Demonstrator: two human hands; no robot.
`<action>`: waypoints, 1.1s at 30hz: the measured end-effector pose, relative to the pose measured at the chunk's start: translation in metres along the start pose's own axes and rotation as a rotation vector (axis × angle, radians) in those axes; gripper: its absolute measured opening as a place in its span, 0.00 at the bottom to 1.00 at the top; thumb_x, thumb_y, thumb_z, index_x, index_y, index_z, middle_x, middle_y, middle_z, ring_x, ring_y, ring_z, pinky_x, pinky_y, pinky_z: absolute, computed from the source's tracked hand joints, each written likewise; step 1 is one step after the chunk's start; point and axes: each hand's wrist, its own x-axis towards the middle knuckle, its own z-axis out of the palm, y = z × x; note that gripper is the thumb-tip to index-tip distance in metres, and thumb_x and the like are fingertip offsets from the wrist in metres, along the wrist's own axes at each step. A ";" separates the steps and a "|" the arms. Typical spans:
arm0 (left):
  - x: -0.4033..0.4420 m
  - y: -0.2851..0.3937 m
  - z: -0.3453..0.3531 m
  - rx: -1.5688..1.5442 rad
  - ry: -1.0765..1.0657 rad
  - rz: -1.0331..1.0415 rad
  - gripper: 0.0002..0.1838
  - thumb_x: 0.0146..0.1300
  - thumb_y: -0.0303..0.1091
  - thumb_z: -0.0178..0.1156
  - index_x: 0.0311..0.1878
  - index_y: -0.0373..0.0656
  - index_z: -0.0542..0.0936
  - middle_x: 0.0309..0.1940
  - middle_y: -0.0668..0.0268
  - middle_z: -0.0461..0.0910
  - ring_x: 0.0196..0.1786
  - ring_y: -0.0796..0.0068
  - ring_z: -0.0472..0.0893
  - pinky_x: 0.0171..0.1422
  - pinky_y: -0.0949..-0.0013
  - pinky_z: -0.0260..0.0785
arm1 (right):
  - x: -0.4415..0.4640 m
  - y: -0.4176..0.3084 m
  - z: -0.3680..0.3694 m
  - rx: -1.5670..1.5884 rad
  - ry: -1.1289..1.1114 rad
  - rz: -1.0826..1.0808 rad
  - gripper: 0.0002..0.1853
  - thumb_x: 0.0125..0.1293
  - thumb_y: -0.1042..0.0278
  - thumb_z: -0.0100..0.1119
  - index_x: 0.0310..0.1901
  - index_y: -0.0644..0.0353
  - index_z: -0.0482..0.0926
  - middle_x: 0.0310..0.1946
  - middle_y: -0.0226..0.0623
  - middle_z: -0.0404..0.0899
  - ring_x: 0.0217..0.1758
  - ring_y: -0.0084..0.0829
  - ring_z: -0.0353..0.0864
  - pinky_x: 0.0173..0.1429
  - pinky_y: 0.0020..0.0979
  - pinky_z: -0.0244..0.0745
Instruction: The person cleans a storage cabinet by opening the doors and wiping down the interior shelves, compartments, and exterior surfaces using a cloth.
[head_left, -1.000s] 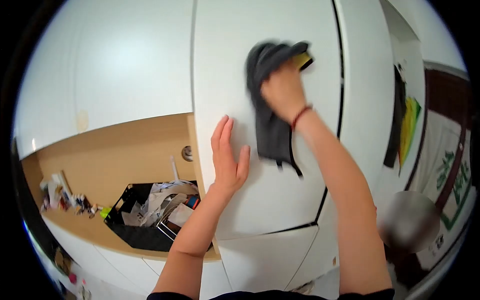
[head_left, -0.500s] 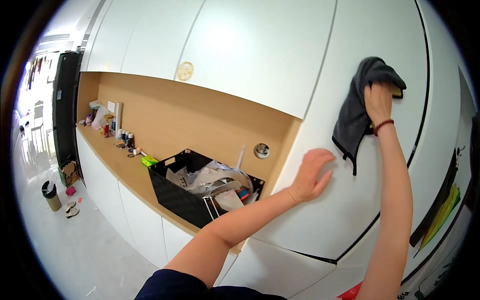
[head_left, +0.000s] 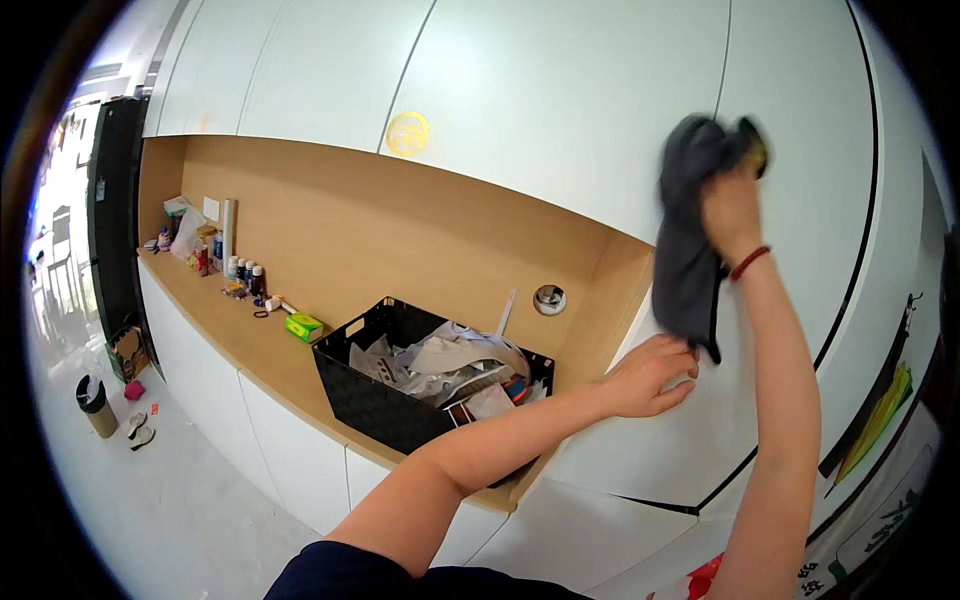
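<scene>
A dark grey cloth (head_left: 685,235) hangs from my right hand (head_left: 733,207), which is closed on it against the tall white cabinet door (head_left: 800,130). A bit of yellow shows at the cloth's top edge, and motion blurs that part. My left hand (head_left: 650,377) is just below the cloth's lower end, at the cabinet's front, with its fingers apart and slightly bent. Nothing shows in it. Around my right wrist is a dark red bracelet (head_left: 750,262).
A black basket (head_left: 375,412) full of bags and odds and ends stands in the wooden niche (head_left: 400,220). Farther left are small bottles (head_left: 246,272) and a green packet (head_left: 304,326). A bin (head_left: 97,407) and shoes (head_left: 140,432) are on the floor. An umbrella (head_left: 873,425) hangs at the right.
My right hand and the cloth have moved left across the door towards its seam. My left hand has shifted lower along the front. The view first swung left, bringing the whole niche into sight.
</scene>
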 end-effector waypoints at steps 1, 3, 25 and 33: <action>0.001 -0.002 0.001 -0.104 0.039 0.041 0.07 0.57 0.29 0.61 0.39 0.40 0.77 0.43 0.57 0.76 0.50 0.54 0.74 0.55 0.59 0.66 | 0.008 0.023 0.008 0.044 0.190 0.067 0.14 0.61 0.69 0.48 0.42 0.68 0.80 0.46 0.57 0.77 0.54 0.55 0.72 0.65 0.54 0.59; 0.003 0.001 -0.007 -0.217 0.016 -0.005 0.08 0.57 0.26 0.62 0.40 0.39 0.77 0.47 0.57 0.76 0.51 0.55 0.74 0.57 0.59 0.67 | 0.031 0.035 0.013 -0.013 0.175 0.226 0.14 0.61 0.67 0.48 0.41 0.68 0.80 0.44 0.56 0.79 0.53 0.54 0.74 0.60 0.52 0.65; -0.064 0.036 -0.230 -0.406 0.788 -0.385 0.08 0.69 0.29 0.51 0.44 0.37 0.77 0.37 0.65 0.79 0.40 0.80 0.74 0.48 0.75 0.67 | 0.083 -0.184 0.030 0.368 0.029 -0.386 0.11 0.60 0.65 0.51 0.40 0.57 0.81 0.38 0.39 0.82 0.47 0.45 0.78 0.62 0.46 0.66; -0.066 0.025 -0.263 -0.239 0.720 -0.412 0.08 0.69 0.30 0.52 0.45 0.39 0.77 0.39 0.67 0.78 0.42 0.80 0.75 0.48 0.75 0.66 | 0.183 -0.062 0.087 0.037 0.050 0.158 0.19 0.69 0.54 0.47 0.44 0.61 0.80 0.40 0.50 0.81 0.45 0.50 0.80 0.50 0.48 0.72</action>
